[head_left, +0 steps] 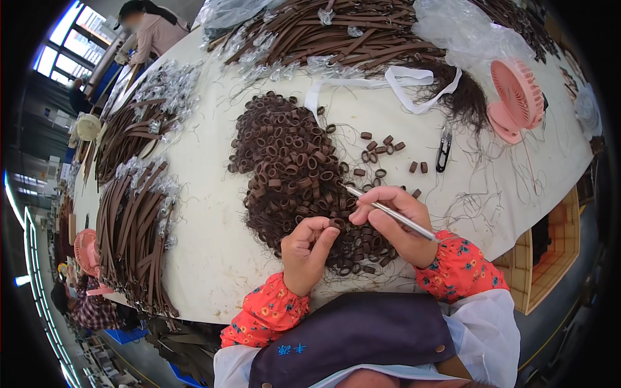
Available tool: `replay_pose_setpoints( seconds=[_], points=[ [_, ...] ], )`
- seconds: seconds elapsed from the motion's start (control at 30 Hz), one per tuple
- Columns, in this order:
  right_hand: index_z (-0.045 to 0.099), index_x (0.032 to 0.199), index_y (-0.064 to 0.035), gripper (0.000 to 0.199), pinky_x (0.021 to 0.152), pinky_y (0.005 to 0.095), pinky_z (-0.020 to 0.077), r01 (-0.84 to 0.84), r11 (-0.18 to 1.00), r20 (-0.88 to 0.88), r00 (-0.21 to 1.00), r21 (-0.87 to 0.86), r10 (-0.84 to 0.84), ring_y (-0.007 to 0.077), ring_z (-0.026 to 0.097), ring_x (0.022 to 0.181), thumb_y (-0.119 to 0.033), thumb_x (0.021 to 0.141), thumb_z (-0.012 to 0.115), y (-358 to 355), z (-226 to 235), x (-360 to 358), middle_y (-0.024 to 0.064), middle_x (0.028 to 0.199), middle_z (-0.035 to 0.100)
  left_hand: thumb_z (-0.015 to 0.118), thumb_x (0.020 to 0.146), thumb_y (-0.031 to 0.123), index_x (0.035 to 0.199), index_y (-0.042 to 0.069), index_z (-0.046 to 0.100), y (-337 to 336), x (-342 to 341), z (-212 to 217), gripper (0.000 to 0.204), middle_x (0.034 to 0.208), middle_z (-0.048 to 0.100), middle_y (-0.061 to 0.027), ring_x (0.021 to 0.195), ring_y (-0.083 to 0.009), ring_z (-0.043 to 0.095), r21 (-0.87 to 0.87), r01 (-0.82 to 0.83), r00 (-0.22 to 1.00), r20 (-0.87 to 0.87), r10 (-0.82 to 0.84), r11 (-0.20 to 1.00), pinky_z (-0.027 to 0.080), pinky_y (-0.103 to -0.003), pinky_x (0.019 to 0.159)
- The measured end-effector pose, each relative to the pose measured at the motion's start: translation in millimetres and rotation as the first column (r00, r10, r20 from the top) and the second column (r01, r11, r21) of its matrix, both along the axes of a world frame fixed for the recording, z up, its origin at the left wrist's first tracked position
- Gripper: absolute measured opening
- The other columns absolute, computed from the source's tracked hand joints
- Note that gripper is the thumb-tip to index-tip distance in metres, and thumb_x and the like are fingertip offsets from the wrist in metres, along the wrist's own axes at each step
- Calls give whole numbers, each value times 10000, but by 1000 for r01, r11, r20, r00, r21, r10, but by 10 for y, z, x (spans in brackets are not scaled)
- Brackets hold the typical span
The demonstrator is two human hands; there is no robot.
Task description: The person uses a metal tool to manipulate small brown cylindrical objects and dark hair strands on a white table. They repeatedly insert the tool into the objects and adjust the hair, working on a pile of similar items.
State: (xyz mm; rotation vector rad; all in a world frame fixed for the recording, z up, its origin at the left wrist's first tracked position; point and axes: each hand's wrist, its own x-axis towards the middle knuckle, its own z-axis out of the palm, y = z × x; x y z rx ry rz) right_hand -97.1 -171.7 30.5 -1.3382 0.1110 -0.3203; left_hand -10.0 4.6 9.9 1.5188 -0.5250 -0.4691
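Note:
My left hand (308,251) is closed, pinching a small brown strap loop (337,224) between thumb and fingertips. My right hand (402,225) grips a slim silver pen-shaped tool (393,213), whose thin tip points up and left over the loops. The right fingertips are close beside the loop in my left hand; whether they touch it I cannot tell. Both hands are over the near end of a large heap of similar brown loops (284,155). Several loose loops (381,149) lie to the right of the heap.
Black-handled thread snips (444,152) and a pink fan (514,97) stand to the right. White tape (414,76) lies behind the heap. Bundles of brown straps (136,226) cover the table's left side, with more straps (349,32) at the far edge. Another person (152,32) works far left.

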Motion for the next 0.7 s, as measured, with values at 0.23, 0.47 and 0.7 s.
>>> replay_pose_setpoints(
  seconds=[0.23,0.47,0.7],
  points=[
    [587,974,-17,190,1020,375,364,-39,993,131,990,-110,54,106,618,711,-158,990,460,-92,-42,-15,-3,639,582,608,926,42,993,-41,605,4,2,-14,107,784,630,24,688,9,479,12,-4,1000,-7,4,1000,365,-145,590],
    [592,968,-17,188,1020,390,364,-32,987,142,988,-158,54,108,612,710,-155,988,465,-72,-63,0,-3,646,587,603,929,43,1012,-44,609,-4,-19,-27,121,819,645,14,700,6,493,-25,9,1000,-26,-10,1000,373,-148,597],
    [593,987,-31,151,994,394,383,-27,961,206,975,-276,87,114,613,682,-139,978,489,-73,-80,10,15,675,625,599,933,49,1008,-44,613,-2,-19,-32,120,818,644,14,700,4,495,-18,26,999,-32,-27,999,375,-150,599]
  ],
)
